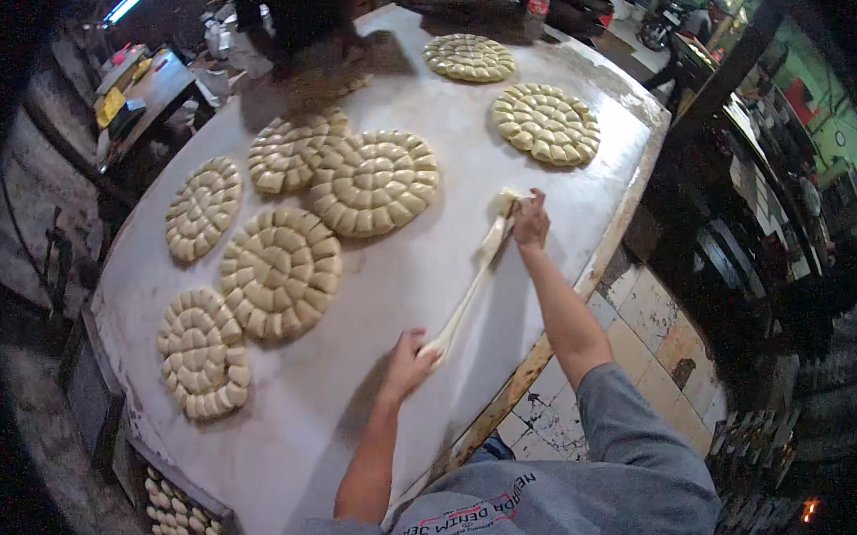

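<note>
Grey shirt crowding the table | left hand, right hand each gripping one end of a dough strand stretching over it | looking soft, light, probably tearing mid-strand, so I'm favoring the ends imo

Open tabletop right of clustered dough rounds, stretched dough strand crossing it, shadowy person perhaps blocking far side

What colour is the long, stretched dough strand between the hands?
The dough strand is pale cream, best seen in the head view.
</note>
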